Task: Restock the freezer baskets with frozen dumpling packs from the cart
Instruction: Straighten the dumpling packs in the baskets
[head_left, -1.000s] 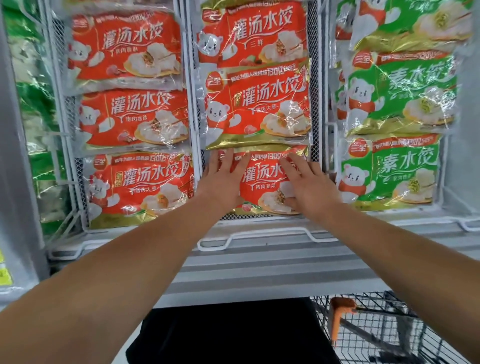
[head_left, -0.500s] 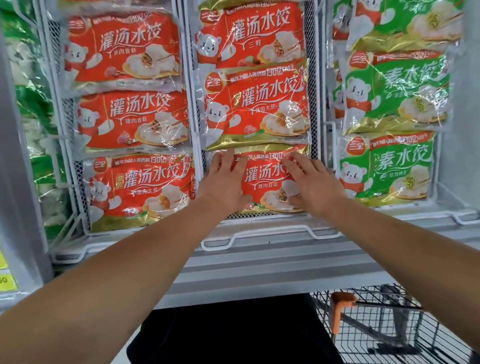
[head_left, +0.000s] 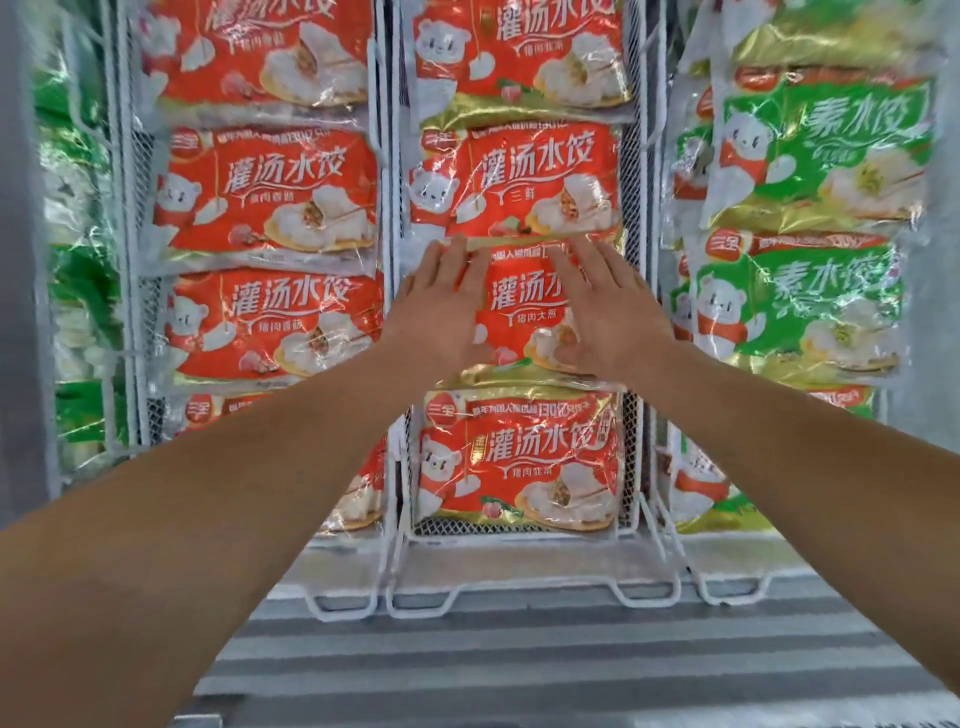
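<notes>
White wire freezer baskets (head_left: 644, 514) fill the view, three columns side by side, packs stacked flat in each. Grey ribbed freezer ledge (head_left: 519, 654) runs along the bottom, below the basket feet.

My left hand (head_left: 441, 306) lies flat, fingers straight and slightly spread, on the left part of the red dumpling pack (head_left: 524, 306) in the middle basket. My right hand (head_left: 602, 306) does the same on the right part of that pack, fingers straight, pointing up and a bit inward. Neither hand grips anything; both palms just press on the pack face. Fingertips of both hands reach the pack's top edge, where it tucks under the red pack above (head_left: 519, 182).

Pressed pack is third from the top in the visible middle column. Below it sits another red pack (head_left: 519, 467) at the basket's front end, fully uncovered.

Left basket holds more red packs (head_left: 270, 192), my left forearm crossing the lowest one. Right basket holds green packs (head_left: 800, 306), stacked the same way. Far left edge shows green packaging (head_left: 78, 291) behind a grey frame, blurry.
</notes>
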